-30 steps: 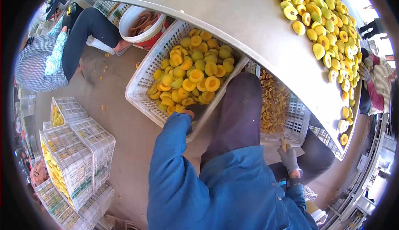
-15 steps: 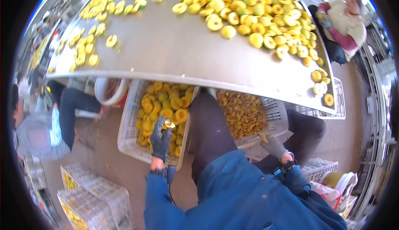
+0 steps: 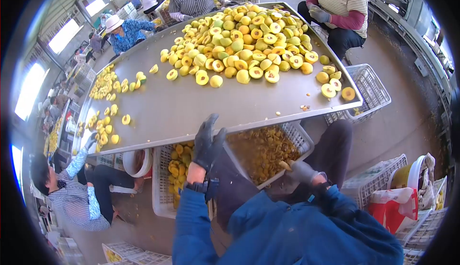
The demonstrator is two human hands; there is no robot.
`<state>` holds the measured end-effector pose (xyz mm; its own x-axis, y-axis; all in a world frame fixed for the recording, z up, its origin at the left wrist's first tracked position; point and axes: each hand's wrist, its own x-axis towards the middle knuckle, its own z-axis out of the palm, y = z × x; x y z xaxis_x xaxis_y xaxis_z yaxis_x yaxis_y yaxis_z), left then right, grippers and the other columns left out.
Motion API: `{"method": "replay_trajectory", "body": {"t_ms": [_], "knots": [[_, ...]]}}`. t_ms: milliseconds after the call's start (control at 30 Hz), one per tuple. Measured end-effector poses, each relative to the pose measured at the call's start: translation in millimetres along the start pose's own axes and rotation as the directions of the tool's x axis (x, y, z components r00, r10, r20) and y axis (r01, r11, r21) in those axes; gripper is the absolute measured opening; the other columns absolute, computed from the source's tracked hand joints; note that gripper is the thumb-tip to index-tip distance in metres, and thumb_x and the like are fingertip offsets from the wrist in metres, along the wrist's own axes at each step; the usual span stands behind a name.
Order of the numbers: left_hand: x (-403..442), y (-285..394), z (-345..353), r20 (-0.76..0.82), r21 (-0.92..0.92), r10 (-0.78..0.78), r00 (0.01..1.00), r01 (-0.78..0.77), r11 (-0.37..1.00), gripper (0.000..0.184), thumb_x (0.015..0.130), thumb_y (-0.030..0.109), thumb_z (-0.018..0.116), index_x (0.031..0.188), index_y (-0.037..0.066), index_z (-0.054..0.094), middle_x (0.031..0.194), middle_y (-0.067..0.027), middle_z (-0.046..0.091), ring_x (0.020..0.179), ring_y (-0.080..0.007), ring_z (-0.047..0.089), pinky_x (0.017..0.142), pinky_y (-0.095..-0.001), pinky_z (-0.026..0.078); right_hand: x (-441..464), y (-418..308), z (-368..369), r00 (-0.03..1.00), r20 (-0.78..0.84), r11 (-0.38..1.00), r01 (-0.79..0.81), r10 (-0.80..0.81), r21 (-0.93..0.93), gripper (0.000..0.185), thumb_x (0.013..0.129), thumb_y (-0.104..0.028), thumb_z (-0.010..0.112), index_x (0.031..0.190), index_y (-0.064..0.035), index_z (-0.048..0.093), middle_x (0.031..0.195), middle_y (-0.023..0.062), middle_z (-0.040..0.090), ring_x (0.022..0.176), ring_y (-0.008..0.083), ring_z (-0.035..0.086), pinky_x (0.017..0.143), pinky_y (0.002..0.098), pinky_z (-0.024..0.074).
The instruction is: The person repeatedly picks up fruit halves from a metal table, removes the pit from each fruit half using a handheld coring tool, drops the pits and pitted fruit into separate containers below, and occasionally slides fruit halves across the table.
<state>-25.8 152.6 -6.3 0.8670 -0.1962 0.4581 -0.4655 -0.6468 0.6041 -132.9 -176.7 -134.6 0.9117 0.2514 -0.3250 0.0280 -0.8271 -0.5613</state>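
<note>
My left hand (image 3: 208, 144), in a dark glove, is raised at the near edge of the metal table (image 3: 167, 116) with its fingers apart and nothing in them. My right hand (image 3: 301, 172), in a grey glove, is closed around a wooden-handled tool (image 3: 286, 165) beside the crate of pits and scraps (image 3: 261, 152). Beyond my left hand, a large heap of halved yellow fruit (image 3: 244, 45) lies on the table. Below the table edge, a white crate (image 3: 163, 188) holds more fruit halves, partly hidden by my left arm.
Smaller groups of fruit halves (image 3: 103, 85) lie at the table's left. Co-workers sit around the table, one at the lower left (image 3: 79, 202). An empty-looking crate (image 3: 366, 85) stands past the right corner. A red bucket (image 3: 390, 212) and crates stand at the right.
The view has tilted up, showing more of the table. My left hand has moved from the fruit crate up to the table edge; the fruit half it held half a second ago is gone from it.
</note>
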Motion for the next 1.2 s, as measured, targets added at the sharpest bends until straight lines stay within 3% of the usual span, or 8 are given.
{"method": "replay_trajectory", "body": {"t_ms": [500, 600, 667, 733, 900, 967, 1100, 1200], "knots": [[235.7, -115.0, 206.2, 0.28, 0.642, -0.282, 0.918, 0.039, 0.766, 0.083, 0.08, 0.052, 0.068, 0.141, 0.003, 0.039, 0.134, -0.0238, 0.048, 0.122, -0.0397, 0.049, 0.1, -0.049, 0.041, 19.6, 21.3, -0.3, 0.986, 0.093, 0.96, -0.159, 0.141, 0.23, 0.034, 0.086, -0.037, 0.062, 0.1, -0.0053, 0.061, 0.081, 0.0219, 0.066, 0.075, 0.0398, 0.066, 0.068, 0.0477, 0.0515], [227.6, -138.3, 204.1, 0.181, 0.519, -0.046, 0.982, -0.056, 0.853, 0.081, 0.075, 0.047, 0.074, 0.136, 0.001, 0.044, 0.124, -0.0237, 0.053, 0.114, -0.0395, 0.053, 0.095, -0.0505, 0.045, 26.0, 27.1, 14.4, 0.994, 0.037, 0.968, -0.109, 0.103, 0.227, 0.034, 0.086, -0.037, 0.06, 0.097, -0.0045, 0.063, 0.073, 0.0204, 0.066, 0.068, 0.0399, 0.066, 0.063, 0.0491, 0.0519], [220.7, -130.8, 182.9, 0.262, 0.001, -0.179, 0.948, 0.186, 0.983, 0.062, 0.084, 0.036, 0.069, 0.131, 0.001, 0.049, 0.12, -0.021, 0.059, 0.11, -0.0335, 0.058, 0.09, -0.0461, 0.05, 28.7, 27.6, 17.7, 0.99, 0.036, 0.97, -0.142, 0.138, 0.196, 0.033, 0.086, -0.037, 0.061, 0.096, -0.005, 0.063, 0.073, 0.0199, 0.066, 0.066, 0.0394, 0.065, 0.061, 0.0488, 0.052], [195.7, -115.4, 156.0, 0.429, -0.637, -0.345, 0.835, 0.55, 0.54, 0.055, 0.093, 0.034, 0.06, 0.135, 0.001, 0.046, 0.12, -0.0192, 0.06, 0.113, -0.0358, 0.058, 0.093, -0.0472, 0.05, 30.1, 24.4, 16.3, 0.988, 0.045, 0.971, -0.152, 0.146, 0.183, 0.033, 0.087, -0.038, 0.06, 0.096, -0.0064, 0.064, 0.073, 0.0202, 0.066, 0.066, 0.0397, 0.065, 0.061, 0.0486, 0.0519], [121.0, -51.8, 120.8, 0.348, -0.712, -0.138, 0.927, 0.357, 0.605, 0.053, 0.101, 0.036, 0.043, 0.139, -0.001, 0.041, 0.135, -0.0208, 0.051, 0.12, -0.0387, 0.054, 0.094, -0.0495, 0.051, 25.2, 15.8, 6.5, 0.993, 0.034, 0.971, -0.114, 0.109, 0.212, 0.032, 0.09, -0.038, 0.057, 0.096, -0.0079, 0.063, 0.074, 0.0219, 0.065, 0.068, 0.0411, 0.065, 0.062, 0.0486, 0.0515], [98.2, -30.5, 120.2, 0.464, -0.878, -0.272, 0.843, 0.479, -0.013, 0.058, 0.101, 0.043, 0.038, 0.141, 0.0, 0.038, 0.141, -0.0222, 0.046, 0.121, -0.0424, 0.052, 0.096, -0.0502, 0.051, 20.3, 10.1, 3.6, 0.996, 0.008, 0.97, -0.084, 0.084, 0.226, 0.03, 0.089, -0.037, 0.06, 0.093, -0.0074, 0.062, 0.075, 0.0223, 0.065, 0.07, 0.0416, 0.064, 0.064, 0.0488, 0.0512], [56.9, 26.9, 111.3, 0.415, -0.895, -0.279, 0.866, 0.444, 0.047, 0.059, 0.101, 0.046, 0.038, 0.141, 0.002, 0.039, 0.141, -0.0233, 0.044, 0.12, -0.0426, 0.053, 0.097, -0.0489, 0.051, 5.8, -10.8, -26.2, 0.987, -0.156, 0.953, 0.074, -0.028, 0.295, 0.027, 0.085, -0.03, 0.062, 0.097, -0.0056, 0.058, 0.073, 0.0229, 0.064, 0.07, 0.0413, 0.064, 0.064, 0.0492, 0.0507], [30.9, 50.9, 112.8, 0.264, -0.79, -0.226, 0.937, 0.345, 0.506, 0.06, 0.101, 0.047, 0.039, 0.14, 0.001, 0.039, 0.14, -0.0233, 0.044, 0.117, -0.0393, 0.055, 0.097, -0.0475, 0.051, -4.3, -43.1, -67.0, 0.941, -0.334, 0.916, 0.185, -0.06, 0.356, 0.025, 0.084, -0.026, 0.064, 0.097, -0.0056, 0.056, 0.072, 0.0227, 0.062, 0.069, 0.0407, 0.063, 0.062, 0.0497, 0.0489]]}}
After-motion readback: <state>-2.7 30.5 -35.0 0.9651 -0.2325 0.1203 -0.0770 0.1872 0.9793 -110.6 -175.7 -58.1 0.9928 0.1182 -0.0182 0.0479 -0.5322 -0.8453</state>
